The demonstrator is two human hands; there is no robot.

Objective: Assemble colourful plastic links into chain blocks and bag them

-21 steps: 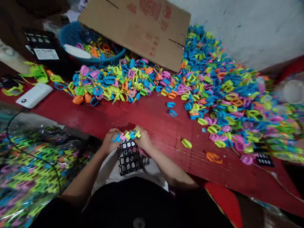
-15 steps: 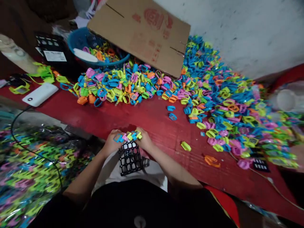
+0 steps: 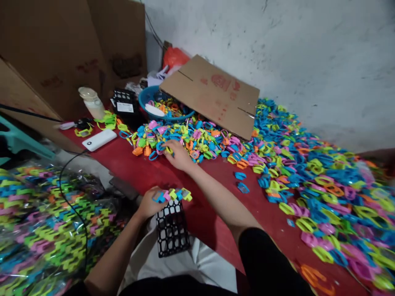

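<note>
My left hand (image 3: pixel 150 203) is shut on a short chain of joined plastic links (image 3: pixel 172 195) in blue, pink, yellow and green. Below the chain, a black plastic lattice (image 3: pixel 172 228) stands on my lap, close to that hand. My right hand (image 3: pixel 179 155) is stretched forward over the red table, its fingertips at the near edge of a heap of loose coloured plastic links (image 3: pixel 193 142). Whether those fingers grip a link is hidden.
A much larger spread of links (image 3: pixel 321 197) covers the table's right side. A cardboard sheet (image 3: pixel 212 96) leans over a blue basket (image 3: pixel 148 98) of links. A white power bank (image 3: pixel 99 139) lies at left, and a clear bag of link chains (image 3: pixel 52 222) sits below the table's edge.
My right hand has moved off the chain and reached forward to the heap. The left hand keeps the chain. The view has swung upward, showing more wall and cardboard.
</note>
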